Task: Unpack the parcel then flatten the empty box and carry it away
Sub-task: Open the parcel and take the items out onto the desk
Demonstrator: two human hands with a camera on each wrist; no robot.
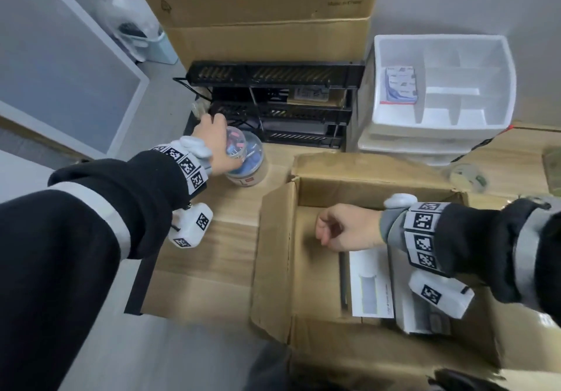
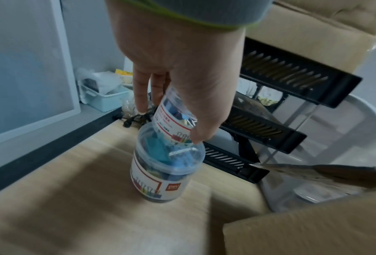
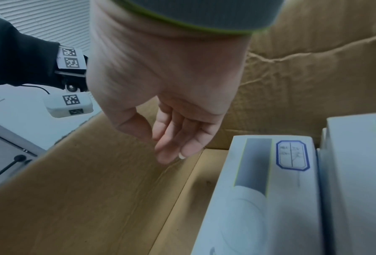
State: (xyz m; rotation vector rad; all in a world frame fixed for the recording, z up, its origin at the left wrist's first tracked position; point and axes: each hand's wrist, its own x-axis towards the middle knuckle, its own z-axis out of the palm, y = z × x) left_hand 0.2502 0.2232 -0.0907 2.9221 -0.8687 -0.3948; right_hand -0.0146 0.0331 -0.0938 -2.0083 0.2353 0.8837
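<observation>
The open cardboard box (image 1: 273,254) (image 3: 95,189) stands on the wooden table with its flaps spread. Two white product boxes (image 1: 368,284) (image 3: 265,198) lie inside at its right side. My right hand (image 1: 328,226) (image 3: 158,148) hovers inside the box over the bare bottom, fingers loosely curled and holding nothing. Left of the box, my left hand (image 1: 227,145) (image 2: 169,124) grips a small clear jar of binder clips (image 1: 236,143) (image 2: 174,120). It holds the jar tilted just above a larger clear jar of clips (image 1: 252,169) (image 2: 161,172) that stands on the table.
A black tiered tray rack (image 1: 273,99) stands right behind the jars. A white drawer unit (image 1: 440,81) sits at the back right, with a tape roll (image 1: 467,176) near it. Large cardboard boxes (image 1: 258,11) lean against the back wall. A pale bin (image 1: 142,35) is on the floor.
</observation>
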